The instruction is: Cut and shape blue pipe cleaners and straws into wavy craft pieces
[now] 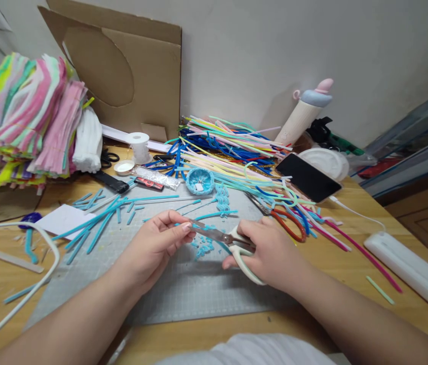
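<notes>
My right hand (pixel 274 253) is closed around the pale handles of a pair of scissors (pixel 214 234), whose blades point left and stand slightly apart. At the blade tips, my left hand (pixel 156 243) pinches a small piece of blue pipe cleaner (pixel 178 224), mostly hidden by the fingers. Blue fuzzy clippings (pixel 202 248) lie on the grey cutting mat (pixel 198 299) under the blades. Beyond the hands sit a small round blue bowl shape (pixel 200 181) made of pipe cleaner and a wavy blue strip (pixel 222 197).
Cut blue pipe cleaners (pixel 95 228) are scattered at left by a white card (pixel 64 221). Orange-handled scissors (pixel 288 225), a phone (pixel 308 177) and a colourful pipe cleaner pile (pixel 232 147) lie behind. A power strip (pixel 411 271) is at right; a white cable (pixel 52 263) loops at left.
</notes>
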